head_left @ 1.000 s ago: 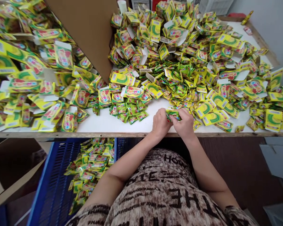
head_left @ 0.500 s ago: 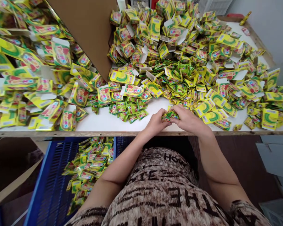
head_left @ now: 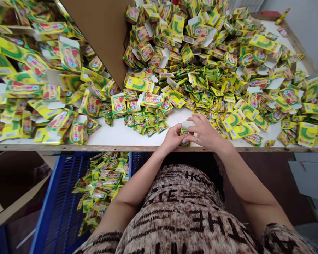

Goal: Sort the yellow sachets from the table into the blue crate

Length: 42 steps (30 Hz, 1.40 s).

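Close to the table's front edge, a small yellow-green candy box (head_left: 184, 133) stands with its white end flap up. My left hand (head_left: 172, 138) grips it from the left, fingers closed around its side. From the right, my right hand (head_left: 206, 133) has its thumb and fingers on the box near the flap; the fingers partly cover it. Left of my hands lies a small group of green candy sachets (head_left: 149, 121). Beyond my hands spreads a heap of more sachets (head_left: 206, 84) mixed with flattened or open candy boxes (head_left: 178, 28).
A brown cardboard panel (head_left: 103, 35) separates the right heap from a pile of candy boxes (head_left: 70, 54) on the left. Below the wooden table edge (head_left: 137, 149), a blue crate (head_left: 53, 197) holds filled packets (head_left: 103, 180). An opened carton (head_left: 21, 201) sits further left.
The box has turned upright, showing its white flap. My right hand's fingers have lifted and spread over its top, while my left hand keeps its grip. The view has shifted slightly.
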Each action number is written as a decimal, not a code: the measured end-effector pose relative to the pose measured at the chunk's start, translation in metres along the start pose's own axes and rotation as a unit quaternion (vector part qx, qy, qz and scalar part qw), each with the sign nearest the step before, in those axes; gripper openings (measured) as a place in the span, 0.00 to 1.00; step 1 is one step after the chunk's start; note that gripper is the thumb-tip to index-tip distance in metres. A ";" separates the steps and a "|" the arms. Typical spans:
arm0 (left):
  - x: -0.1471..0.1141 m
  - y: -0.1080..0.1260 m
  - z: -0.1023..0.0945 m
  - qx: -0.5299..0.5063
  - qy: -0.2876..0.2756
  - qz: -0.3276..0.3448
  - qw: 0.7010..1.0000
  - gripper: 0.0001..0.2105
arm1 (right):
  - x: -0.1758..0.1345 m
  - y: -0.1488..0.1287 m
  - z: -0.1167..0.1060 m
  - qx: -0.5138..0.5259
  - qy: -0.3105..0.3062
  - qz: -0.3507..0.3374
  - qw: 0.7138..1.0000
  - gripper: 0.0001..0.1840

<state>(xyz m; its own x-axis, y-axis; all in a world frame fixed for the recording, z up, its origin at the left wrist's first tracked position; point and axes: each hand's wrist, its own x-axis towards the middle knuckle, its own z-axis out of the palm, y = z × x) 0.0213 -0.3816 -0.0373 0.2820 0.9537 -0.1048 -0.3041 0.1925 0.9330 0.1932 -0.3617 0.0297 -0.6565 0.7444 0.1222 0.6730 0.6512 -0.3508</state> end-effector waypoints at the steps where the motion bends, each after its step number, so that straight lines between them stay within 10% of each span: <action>1: 0.000 -0.001 -0.001 0.004 0.006 0.002 1.000 0.17 | 0.002 -0.001 0.001 -0.003 -0.017 -0.001 1.000 0.21; 19: -0.001 -0.009 0.001 0.095 0.002 -0.009 0.995 0.13 | -0.007 0.001 0.005 0.174 0.026 0.028 0.984 0.07; 21: -0.002 -0.006 0.003 0.092 0.005 -0.021 0.996 0.14 | -0.013 -0.002 0.008 0.271 0.111 0.096 0.951 0.09; 25: -0.010 0.004 0.001 0.088 -0.033 -0.035 0.995 0.20 | -0.024 -0.004 0.027 0.484 0.241 0.283 0.793 0.14; 32: -0.027 0.018 -0.009 -0.054 -0.071 -0.072 0.993 0.22 | -0.038 -0.002 0.038 0.695 0.143 0.282 0.646 0.16; 39: -0.022 0.016 -0.001 -0.058 -0.017 -0.081 0.995 0.15 | -0.031 -0.011 0.032 0.663 0.080 0.298 0.682 0.12; 42: -0.011 0.014 0.001 -0.061 0.052 -0.056 0.995 0.13 | -0.018 -0.012 0.037 0.595 0.166 0.317 0.720 0.10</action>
<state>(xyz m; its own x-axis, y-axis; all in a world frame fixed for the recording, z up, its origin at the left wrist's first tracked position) 0.0146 -0.3899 -0.0230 0.2268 0.9423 -0.2462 -0.3865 0.3191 0.8653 0.1841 -0.3885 -0.0030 -0.0954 0.9592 -0.2662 -0.0976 -0.2751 -0.9565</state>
